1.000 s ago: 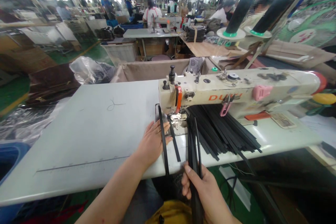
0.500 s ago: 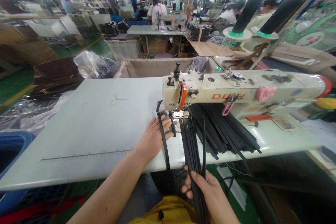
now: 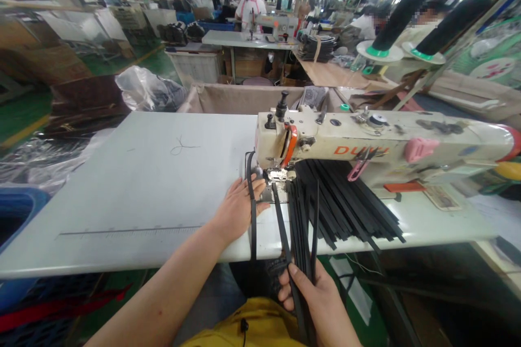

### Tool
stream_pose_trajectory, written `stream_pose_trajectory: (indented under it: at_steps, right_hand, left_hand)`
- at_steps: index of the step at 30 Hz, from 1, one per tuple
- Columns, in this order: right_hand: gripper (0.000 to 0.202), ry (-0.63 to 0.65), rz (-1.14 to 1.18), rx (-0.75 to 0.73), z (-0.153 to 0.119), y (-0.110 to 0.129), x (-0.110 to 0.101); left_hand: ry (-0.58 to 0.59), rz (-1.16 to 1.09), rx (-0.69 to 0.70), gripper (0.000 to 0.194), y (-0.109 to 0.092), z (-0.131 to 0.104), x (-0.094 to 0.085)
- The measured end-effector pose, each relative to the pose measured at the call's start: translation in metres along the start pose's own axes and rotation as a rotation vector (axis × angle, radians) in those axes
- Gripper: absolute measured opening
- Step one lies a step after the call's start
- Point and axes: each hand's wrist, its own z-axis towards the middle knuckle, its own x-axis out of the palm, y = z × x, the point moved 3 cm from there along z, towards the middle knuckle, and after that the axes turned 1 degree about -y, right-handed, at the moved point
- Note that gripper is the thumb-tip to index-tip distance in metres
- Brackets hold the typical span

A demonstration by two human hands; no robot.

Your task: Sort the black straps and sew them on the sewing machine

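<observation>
My left hand point(image 3: 240, 207) lies flat by the needle of the sewing machine point(image 3: 325, 143), fingers stretched out. A thin black strip point(image 3: 253, 222) runs over its fingers, curving up beside the machine head and hanging past the table's front edge. My right hand point(image 3: 311, 287) is closed around a bundle of black strips point(image 3: 300, 222) below the table edge. One strip point(image 3: 280, 217) of these is set apart to the left, its far end at the metal needle plate point(image 3: 271, 194). Another single strip point(image 3: 316, 217) stands out on the bundle's right.
A fanned pile of black strips point(image 3: 354, 209) lies under the machine arm. Pink thread snips point(image 3: 358, 169) hang on the machine. The white table point(image 3: 163, 184) bears a printed ruler and a loose thread. Thread cones point(image 3: 401, 21) stand at back right; a blue bin point(image 3: 24, 211) is at left.
One strip in my right hand has parted from the bundle, its far end now by the needle. The strip over my left hand now curves higher beside the machine head. The view has shifted slightly.
</observation>
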Motion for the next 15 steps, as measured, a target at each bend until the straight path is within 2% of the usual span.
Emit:
stream_pose_trajectory:
  at_steps: [9, 12, 15]
  right_hand:
    - [0.068, 0.002, -0.056, -0.066, 0.012, -0.014, -0.003]
    - [0.065, 0.02, -0.072, -0.079, 0.013, -0.016, -0.003]
    - [0.06, 0.039, -0.08, -0.095, 0.013, -0.015, -0.001]
  left_hand:
    - [0.012, 0.041, -0.074, 0.047, 0.005, 0.006, 0.005]
    - [-0.027, 0.023, -0.084, 0.044, 0.009, 0.008, 0.007]
    - [-0.103, -0.063, -0.078, 0.033, 0.018, 0.016, 0.007]
